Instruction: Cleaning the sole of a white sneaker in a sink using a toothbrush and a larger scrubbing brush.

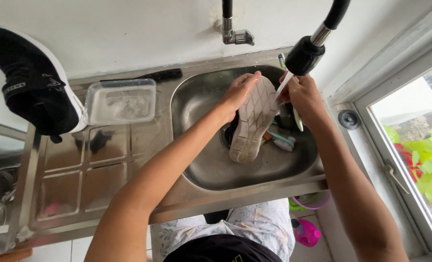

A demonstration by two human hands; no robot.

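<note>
Shoe: a white-soled shoe (253,121) stands on end in the steel sink (201,165), sole up toward the camera, toe end near the drain at 6 o'clock, heel end raised toward 12 o'clock.
Left hand: the left hand (238,92) is clamped over the heel end of the shoe, fingers curled across the top edge, forearm running in from 7 o'clock.
Right hand: the right hand (301,94) is closed around a white toothbrush (285,82), its head touching the sole's edge at 3 o'clock; the wrist is bent inward, forearm coming from 5 o'clock.
Spray head: a black hose nozzle (304,54) hangs just above the right hand; whether water runs cannot be told.
Risk: in judgement, a wet sole could slip from the one-handed grip and drop onto the brushes (280,139) lying by the drain; hard scrubbing so near the nozzle could knock it aside.
Tabletop: at 9 o'clock of the basin, the steel drainboard (94,170) carries a clear plastic tub (121,101), a black comb (162,74) behind it.
Other shoe: a black shoe (33,82) leans against the wall at 10 o'clock.
</note>
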